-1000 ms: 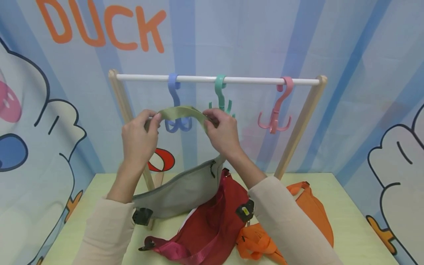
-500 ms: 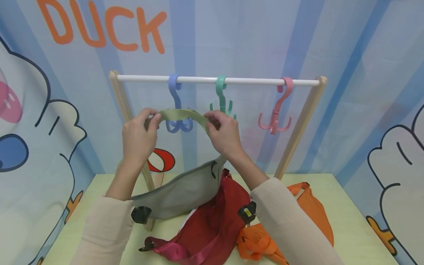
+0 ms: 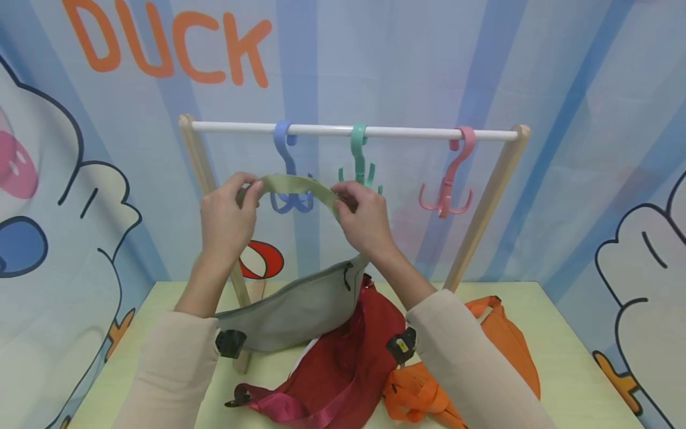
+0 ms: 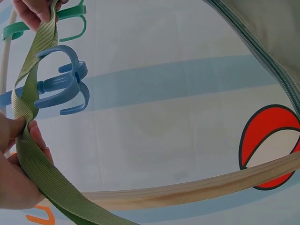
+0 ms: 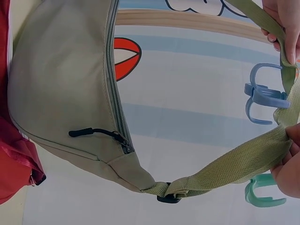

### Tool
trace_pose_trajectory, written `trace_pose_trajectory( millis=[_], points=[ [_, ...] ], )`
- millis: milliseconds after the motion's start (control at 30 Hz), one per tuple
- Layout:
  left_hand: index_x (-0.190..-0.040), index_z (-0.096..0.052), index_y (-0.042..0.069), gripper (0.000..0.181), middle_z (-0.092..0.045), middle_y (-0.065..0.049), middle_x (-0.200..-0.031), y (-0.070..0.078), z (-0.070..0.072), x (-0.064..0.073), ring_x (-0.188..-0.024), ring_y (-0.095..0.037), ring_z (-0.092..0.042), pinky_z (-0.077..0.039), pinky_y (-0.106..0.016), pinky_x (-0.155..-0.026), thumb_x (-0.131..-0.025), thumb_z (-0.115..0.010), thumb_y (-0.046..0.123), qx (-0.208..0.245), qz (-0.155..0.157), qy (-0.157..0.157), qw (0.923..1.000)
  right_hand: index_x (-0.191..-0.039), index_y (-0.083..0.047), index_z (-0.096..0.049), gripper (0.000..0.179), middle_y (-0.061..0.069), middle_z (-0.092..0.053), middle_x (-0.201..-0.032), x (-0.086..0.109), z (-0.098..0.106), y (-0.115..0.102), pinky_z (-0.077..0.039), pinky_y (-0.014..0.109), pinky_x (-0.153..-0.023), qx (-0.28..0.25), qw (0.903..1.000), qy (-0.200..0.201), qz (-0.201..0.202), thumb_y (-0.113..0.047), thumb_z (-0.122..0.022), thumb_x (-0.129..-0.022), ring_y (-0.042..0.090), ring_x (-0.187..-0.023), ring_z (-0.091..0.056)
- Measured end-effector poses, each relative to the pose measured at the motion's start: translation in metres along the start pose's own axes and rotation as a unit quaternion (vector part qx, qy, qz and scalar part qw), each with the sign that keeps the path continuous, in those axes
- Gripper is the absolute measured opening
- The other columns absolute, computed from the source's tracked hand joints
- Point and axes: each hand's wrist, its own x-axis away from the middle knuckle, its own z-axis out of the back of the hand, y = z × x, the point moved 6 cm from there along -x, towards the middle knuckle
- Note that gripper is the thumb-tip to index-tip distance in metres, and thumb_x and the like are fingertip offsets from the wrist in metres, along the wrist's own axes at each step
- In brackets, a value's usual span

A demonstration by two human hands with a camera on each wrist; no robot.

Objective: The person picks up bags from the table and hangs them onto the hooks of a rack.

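Observation:
In the head view my left hand point(image 3: 227, 220) pinches one end of a raised stretch of olive-green strap point(image 3: 289, 183), and my right hand point(image 3: 367, 217) pinches the other. The strap arches between them in front of the blue hook point(image 3: 284, 149). It belongs to a grey-green waist bag point(image 3: 300, 313), which hangs tilted below, its zipper along the upper edge. From the right wrist, a black buckle point(image 5: 168, 199) joins strap and bag. The left wrist view has the strap point(image 4: 28, 89) twisted beside the blue hook point(image 4: 65, 86); whether they touch, I cannot tell.
A white rod point(image 3: 407, 131) on wooden posts also carries a green hook point(image 3: 358, 146) and a pink hook point(image 3: 447, 185). Below lie a red bag point(image 3: 343, 357) and an orange bag point(image 3: 511, 339) on the pale yellow table point(image 3: 568, 381). A printed cloth backs everything.
Very little differs. My left hand has risen slightly and my right hand has dropped slightly, both keeping their pinch on the strap.

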Motion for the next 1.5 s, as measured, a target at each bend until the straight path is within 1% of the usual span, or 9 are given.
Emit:
trace_pose_trajectory(
  millis=[167, 333, 533, 700, 867, 1133, 1300, 1500],
  points=[
    [-0.094, -0.063, -0.004, 0.015, -0.066, -0.02, -0.078, 0.0, -0.002, -0.002, -0.069, -0.031, -0.062, -0.044, -0.038, -0.063, -0.091, -0.056, 0.009, 0.003, -0.011, 0.001, 0.9999, -0.1, 0.003, -0.064, 0.016, 0.014, -0.065, -0.087, 0.001, 0.001, 0.002, -0.048, 0.03, -0.067, 0.0, 1.0, -0.003, -0.002, 0.004, -0.057, -0.085, 0.021, -0.074, -0.059],
    [-0.095, -0.063, -0.004, 0.015, -0.066, -0.018, -0.077, 0.0, -0.003, -0.003, -0.065, -0.029, -0.061, -0.042, -0.035, -0.059, -0.091, -0.055, 0.008, 0.0, -0.019, -0.002, 0.9998, -0.1, 0.004, -0.064, 0.016, 0.015, -0.065, -0.087, 0.001, 0.001, 0.002, -0.049, 0.031, -0.068, 0.0, 1.0, -0.005, 0.004, 0.004, -0.057, -0.085, 0.021, -0.074, -0.059],
    [-0.096, -0.063, -0.004, 0.015, -0.066, -0.019, -0.076, -0.001, -0.004, -0.003, -0.064, -0.029, -0.06, -0.041, -0.033, -0.058, -0.092, -0.054, 0.007, 0.004, -0.015, -0.01, 0.9998, -0.1, 0.004, -0.064, 0.016, 0.015, -0.065, -0.087, 0.0, 0.001, 0.003, -0.048, 0.03, -0.068, -0.006, 0.9999, -0.01, 0.002, 0.004, -0.057, -0.085, 0.021, -0.075, -0.059],
    [-0.097, -0.063, -0.004, 0.016, -0.066, -0.019, -0.078, -0.001, -0.006, -0.004, -0.066, -0.029, -0.061, -0.044, -0.035, -0.059, -0.092, -0.054, 0.008, 0.007, -0.013, -0.014, 0.9998, -0.1, 0.004, -0.064, 0.017, 0.014, -0.065, -0.087, 0.001, 0.001, 0.005, -0.048, 0.03, -0.068, -0.006, 0.9999, -0.014, -0.004, 0.004, -0.057, -0.085, 0.021, -0.075, -0.058],
    [-0.099, -0.064, -0.003, 0.017, -0.067, -0.019, -0.082, -0.001, -0.007, -0.004, -0.068, -0.029, -0.063, -0.048, -0.038, -0.062, -0.092, -0.054, 0.009, 0.008, -0.004, -0.023, 0.9997, -0.1, 0.004, -0.064, 0.017, 0.014, -0.065, -0.087, 0.001, 0.001, 0.006, -0.048, 0.03, -0.068, -0.003, 0.9998, -0.016, -0.007, 0.003, -0.057, -0.085, 0.021, -0.075, -0.058],
    [-0.103, -0.063, -0.003, 0.019, -0.067, -0.019, -0.088, -0.004, -0.011, -0.003, -0.071, -0.029, -0.063, -0.05, -0.039, -0.066, -0.092, -0.054, 0.009, 0.004, -0.001, -0.034, 0.9994, -0.101, 0.003, -0.064, 0.017, 0.014, -0.065, -0.088, 0.002, 0.001, 0.007, -0.048, 0.03, -0.069, 0.001, 0.9998, -0.021, -0.001, 0.003, -0.057, -0.085, 0.021, -0.076, -0.058],
    [-0.103, -0.063, -0.002, 0.019, -0.067, -0.019, -0.089, -0.005, -0.012, -0.002, -0.071, -0.029, -0.063, -0.05, -0.039, -0.066, -0.091, -0.055, 0.01, 0.002, 0.005, -0.036, 0.9993, -0.101, 0.004, -0.063, 0.018, 0.014, -0.065, -0.089, 0.004, 0.001, 0.008, -0.048, 0.031, -0.071, -0.001, 0.9997, -0.023, 0.003, 0.003, -0.057, -0.085, 0.021, -0.078, -0.059],
    [-0.102, -0.064, -0.003, 0.017, -0.067, -0.02, -0.087, -0.004, -0.012, -0.001, -0.068, -0.029, -0.063, -0.05, -0.039, -0.064, -0.091, -0.056, 0.008, 0.01, 0.0, -0.036, 0.9993, -0.1, 0.004, -0.063, 0.017, 0.014, -0.064, -0.088, 0.005, 0.002, 0.01, -0.048, 0.031, -0.069, -0.001, 0.9996, -0.026, 0.008, 0.003, -0.057, -0.085, 0.021, -0.076, -0.058]
  ],
)
